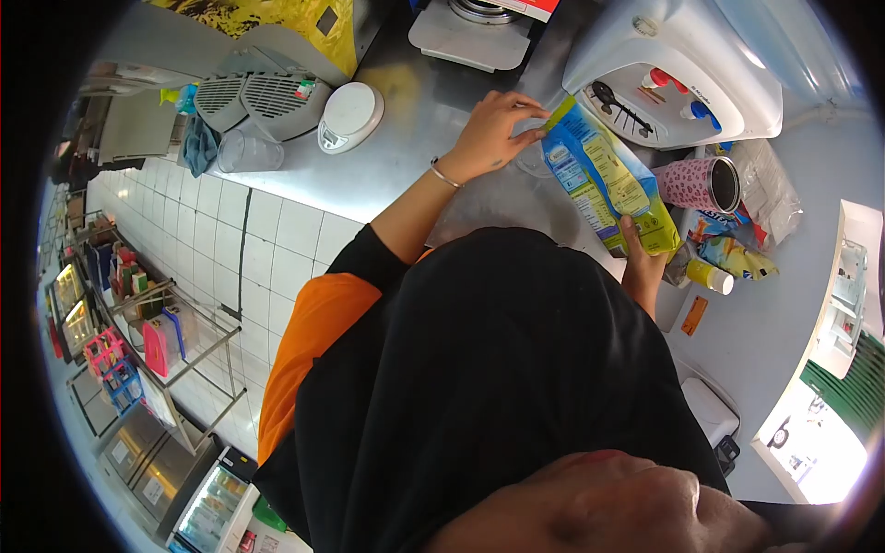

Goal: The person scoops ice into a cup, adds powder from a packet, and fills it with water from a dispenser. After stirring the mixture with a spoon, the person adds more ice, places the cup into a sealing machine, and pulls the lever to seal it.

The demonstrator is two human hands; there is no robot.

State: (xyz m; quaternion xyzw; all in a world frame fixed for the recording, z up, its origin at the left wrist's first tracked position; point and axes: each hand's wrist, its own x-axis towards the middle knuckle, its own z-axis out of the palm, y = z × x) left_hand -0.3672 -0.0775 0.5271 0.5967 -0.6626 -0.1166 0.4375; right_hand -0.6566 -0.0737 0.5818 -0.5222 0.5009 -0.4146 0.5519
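Head view is showing a tall, flat-faced packet [604, 175], coloured bright blue and yellow-green, which is leaning between the two hands above the grey steel worktop [369, 175]. The right hand [645, 263] is holding its lower end, the thumb lying on the printed face and the fingers hiding behind. The left hand [498, 134] is keeping its thumb and forefinger narrow at the upper corner; I cannot tell whether they are gripping or only touching.

By its looks, the packet is probably being light to moderate in weight, with smooth, slightly slippery walls that may be bending under pressure. Taking hold low, with a broad support, is seeming safest; squeezing the middle could be denting it. Its face is carrying pale text panels and a purple patch near the lower edge. Beside it are standing a white plastic appliance [751, 101] and a pink patterned cylindrical tumbler [687, 182].
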